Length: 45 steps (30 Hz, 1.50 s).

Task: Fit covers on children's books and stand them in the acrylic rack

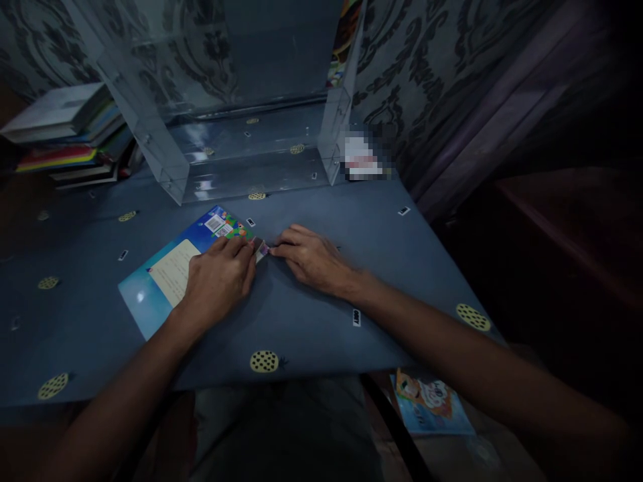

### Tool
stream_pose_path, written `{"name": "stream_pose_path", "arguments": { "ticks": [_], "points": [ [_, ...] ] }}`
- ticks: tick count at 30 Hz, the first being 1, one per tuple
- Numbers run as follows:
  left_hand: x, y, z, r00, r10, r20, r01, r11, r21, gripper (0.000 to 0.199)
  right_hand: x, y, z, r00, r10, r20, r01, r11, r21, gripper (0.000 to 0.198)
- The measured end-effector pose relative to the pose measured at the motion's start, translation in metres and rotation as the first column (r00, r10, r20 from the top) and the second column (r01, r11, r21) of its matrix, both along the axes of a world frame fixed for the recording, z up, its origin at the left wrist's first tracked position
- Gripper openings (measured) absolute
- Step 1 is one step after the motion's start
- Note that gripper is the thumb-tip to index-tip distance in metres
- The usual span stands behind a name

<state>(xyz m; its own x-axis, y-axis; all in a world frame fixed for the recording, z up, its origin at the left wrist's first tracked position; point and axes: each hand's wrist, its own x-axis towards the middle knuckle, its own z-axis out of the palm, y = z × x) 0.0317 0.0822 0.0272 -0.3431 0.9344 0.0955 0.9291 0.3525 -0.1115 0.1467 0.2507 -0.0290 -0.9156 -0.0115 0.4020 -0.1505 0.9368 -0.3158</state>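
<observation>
A blue book (138,278) with a barcode, a cream text panel and colourful pictures lies at a slant on the table. My left hand (218,271) rests over its right part, fingers curled and pressed together near the book's corner. From under those fingertips sticks out a small pale and purplish strip (262,250); what it is cannot be made out. My right hand (311,258) pinches the outer end of this strip between thumb and fingers, just right of the left hand. Part of the book is hidden under my left hand and forearm.
A clear plastic shelf stand (173,174) rises behind the book. Stacked books (65,134) stand at the back left. A blurred white item (362,157) lies right of the stand. Below the table's front edge is a colourful blue packet or book (432,405). A patterned cloth (311,348) covers the table.
</observation>
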Motion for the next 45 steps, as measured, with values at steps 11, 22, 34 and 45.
{"name": "stream_pose_path", "arguments": {
  "ticks": [11, 22, 34, 45],
  "points": [
    [0.0004, -0.0003, 0.0035, 1.000, -0.001, -0.015, 0.001, 0.999, -0.040, 0.038, -0.0001, 0.0004, -0.0008, 1.000, 0.003, -0.006, -0.004, 1.000, -0.027, 0.028],
    [-0.0004, -0.0001, 0.0040, 1.000, -0.018, -0.011, 0.017, 0.999, -0.027, 0.036, 0.0000, 0.0008, -0.0025, 0.999, 0.012, -0.044, -0.014, 0.999, -0.037, 0.031],
    [-0.0016, -0.0013, 0.0019, 0.999, -0.041, -0.028, 0.041, 0.999, 0.001, 0.039, 0.0006, -0.0011, -0.0020, 1.000, 0.006, -0.012, -0.006, 1.000, -0.002, 0.032],
    [-0.0032, -0.0030, -0.0014, 0.999, -0.038, -0.022, 0.038, 0.999, -0.016, 0.037, 0.0011, -0.0013, 0.0008, 1.000, -0.001, 0.016, 0.000, 1.000, 0.026, 0.030]
  ]
}}
